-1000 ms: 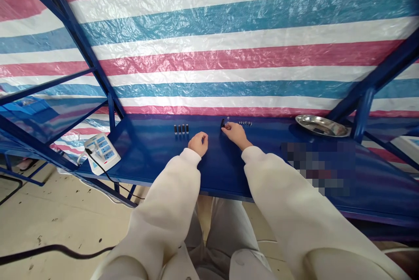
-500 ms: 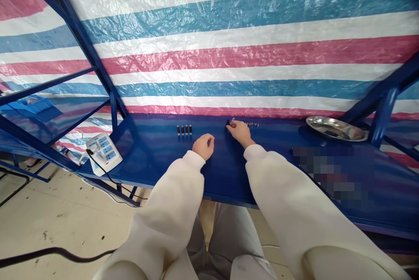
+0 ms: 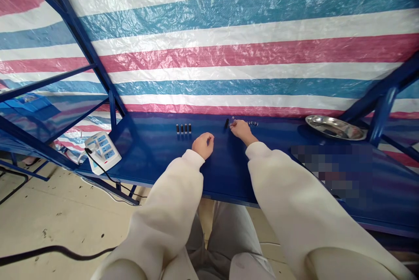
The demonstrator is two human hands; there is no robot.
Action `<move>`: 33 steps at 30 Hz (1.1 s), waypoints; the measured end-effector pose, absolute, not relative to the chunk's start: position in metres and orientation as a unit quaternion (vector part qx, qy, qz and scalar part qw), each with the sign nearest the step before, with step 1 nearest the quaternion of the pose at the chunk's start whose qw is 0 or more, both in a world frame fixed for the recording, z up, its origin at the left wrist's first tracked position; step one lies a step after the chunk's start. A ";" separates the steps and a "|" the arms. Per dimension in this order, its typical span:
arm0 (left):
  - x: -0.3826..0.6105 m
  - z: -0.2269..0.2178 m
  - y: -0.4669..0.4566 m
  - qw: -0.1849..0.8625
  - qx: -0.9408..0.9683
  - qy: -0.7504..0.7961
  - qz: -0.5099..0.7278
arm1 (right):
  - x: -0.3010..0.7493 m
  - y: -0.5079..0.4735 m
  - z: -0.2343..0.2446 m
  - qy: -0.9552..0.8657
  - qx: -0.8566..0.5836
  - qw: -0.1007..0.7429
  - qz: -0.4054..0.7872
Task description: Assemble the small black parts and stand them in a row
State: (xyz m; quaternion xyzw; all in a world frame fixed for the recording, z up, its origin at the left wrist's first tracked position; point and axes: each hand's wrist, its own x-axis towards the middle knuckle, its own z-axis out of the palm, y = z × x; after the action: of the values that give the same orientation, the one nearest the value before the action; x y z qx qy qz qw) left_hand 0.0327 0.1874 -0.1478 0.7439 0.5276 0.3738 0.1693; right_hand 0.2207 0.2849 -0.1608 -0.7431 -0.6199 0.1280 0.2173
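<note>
Head view: lone black tube (image 3: 226,123) on the blue counter (image 3: 147,158). From here I see the right hand (image 3: 241,129) just right of that tube, fingertips drawn narrow by a small clear piece (image 3: 232,119); can't tell if gripped. Left hand (image 3: 203,145) nearer the person than the tube, loosely curled, can't tell if holding anything. Four black tubes (image 3: 186,128) left of the lone tube.

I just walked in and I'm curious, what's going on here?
At a blue table, a person's right hand is at a small clear piece, beside a single black piece. Its grip is hard to see. The left hand is curled, near four black pieces in a row.
</note>
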 end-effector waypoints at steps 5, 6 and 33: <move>0.033 -0.147 0.188 0.170 0.745 0.523 0.377 | 0.225 0.283 -0.165 -0.594 -0.752 0.244 0.148; 0.033 -0.147 0.188 0.170 0.745 0.523 0.377 | 0.225 0.283 -0.166 -0.591 -0.754 0.247 0.148; 0.020 -0.153 0.218 0.261 0.519 0.644 0.498 | 0.191 0.194 -0.120 -0.652 -0.621 0.368 0.233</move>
State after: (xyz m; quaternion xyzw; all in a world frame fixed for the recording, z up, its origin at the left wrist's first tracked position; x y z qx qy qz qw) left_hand 0.0197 0.2184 -0.1531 0.5186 0.6442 0.4982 0.2606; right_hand 0.1911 0.1941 -0.1196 -0.6211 -0.6518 0.2328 0.3676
